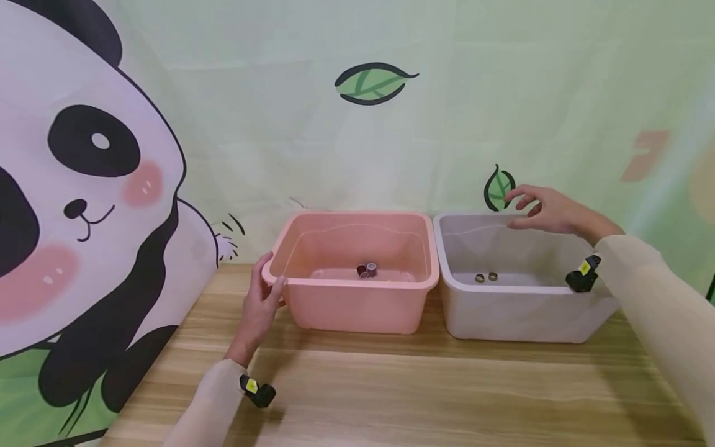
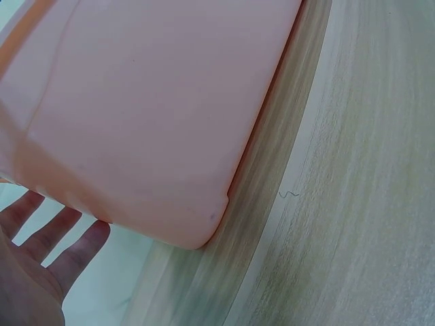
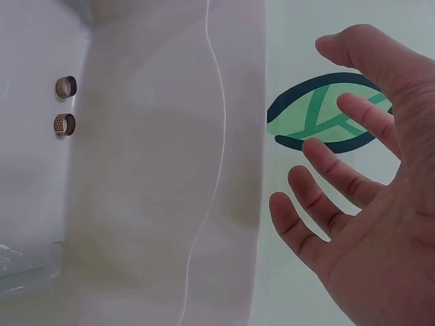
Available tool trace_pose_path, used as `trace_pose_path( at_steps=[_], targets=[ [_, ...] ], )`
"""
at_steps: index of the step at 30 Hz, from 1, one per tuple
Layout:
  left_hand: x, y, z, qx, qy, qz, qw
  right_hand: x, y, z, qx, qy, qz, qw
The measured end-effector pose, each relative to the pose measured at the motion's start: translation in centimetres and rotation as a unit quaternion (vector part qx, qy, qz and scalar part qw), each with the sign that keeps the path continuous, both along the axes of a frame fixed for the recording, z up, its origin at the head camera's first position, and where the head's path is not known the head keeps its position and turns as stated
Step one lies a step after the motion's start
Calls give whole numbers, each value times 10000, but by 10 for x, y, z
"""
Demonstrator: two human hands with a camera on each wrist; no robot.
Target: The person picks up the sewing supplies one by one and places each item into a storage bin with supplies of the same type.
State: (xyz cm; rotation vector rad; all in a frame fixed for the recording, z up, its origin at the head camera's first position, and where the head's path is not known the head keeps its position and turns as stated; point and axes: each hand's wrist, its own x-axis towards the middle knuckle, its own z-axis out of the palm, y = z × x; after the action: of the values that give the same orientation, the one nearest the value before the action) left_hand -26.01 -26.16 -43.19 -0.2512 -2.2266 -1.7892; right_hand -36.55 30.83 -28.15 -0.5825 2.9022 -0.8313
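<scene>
My left hand point(image 1: 261, 304) holds the front left corner of a pink plastic bin point(image 1: 357, 308), its thumb at the rim and its fingers against the outer side. In the left wrist view three spread fingers point(image 2: 76, 255) meet the bin's wall. Inside lie two small cylinders point(image 1: 364, 271), dark with pale ends. My right hand point(image 1: 550, 211) is raised over the back rim of a light grey bin point(image 1: 519, 313), fingers loosely bent and apart, holding nothing. On that bin's floor are two brass-coloured, dimpled rings point(image 3: 64, 124) that look like ring thimbles.
The two bins stand side by side on a wood-grain table point(image 1: 391, 385), rims nearly meeting. Close behind them hangs a pale green backdrop point(image 1: 268, 130) printed with a panda and leaves. A small camera is strapped to each wrist.
</scene>
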Motion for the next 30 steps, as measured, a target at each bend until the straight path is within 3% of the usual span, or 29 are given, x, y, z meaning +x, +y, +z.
trace_pose_path(
  at_steps=[12, 21, 30],
  targets=[
    [-3, -4, -5, 43, -142, -56, 9999, 12, -10, -2, -116, 61, 90, 9999],
    [1, -4, 0, -62, -129, -2, 9999, 24, -24, 1, -76, 140, 245, 9996],
    [-2, -3, -3, -150, -139, 9, 9998, 36, -27, 1, -148, 304, 398, 9986]
  ],
)
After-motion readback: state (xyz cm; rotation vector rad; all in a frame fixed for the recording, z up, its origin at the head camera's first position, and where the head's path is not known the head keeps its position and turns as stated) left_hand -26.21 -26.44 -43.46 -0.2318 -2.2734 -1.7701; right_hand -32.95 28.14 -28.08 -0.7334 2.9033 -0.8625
